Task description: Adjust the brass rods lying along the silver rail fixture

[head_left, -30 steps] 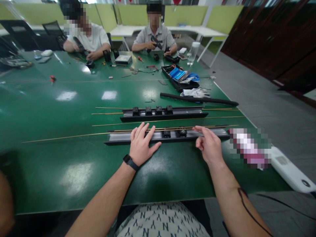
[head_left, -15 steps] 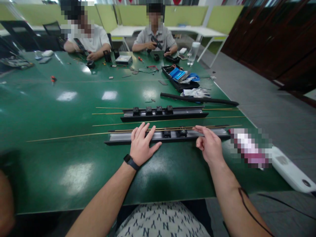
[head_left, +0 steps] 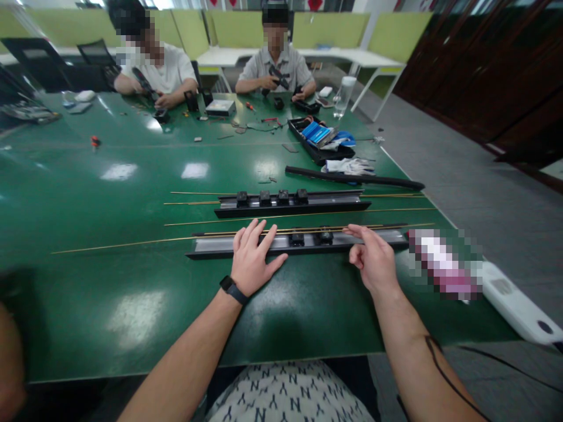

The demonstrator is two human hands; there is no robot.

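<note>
My left hand [head_left: 255, 255] is flat and loose, fingers spread over a long black and silver metal rail [head_left: 214, 243] and the thin, shiny gold rods [head_left: 123, 245] along it. The fingertips of my right hand [head_left: 373, 253] touch the rods farther right; I can't tell if they pinch one. The rail's right end is near the bench's [head_left: 308, 328] right edge. A rod pokes past its left end. Two small square black blocks [head_left: 297, 236] show between my hands.

near channel [head_left: 215, 244]: black-edged, grey inside | gold rod [head_left: 123, 244]: thin, overhanging channel's left end | black blocks [head_left: 297, 237]: within
</note>
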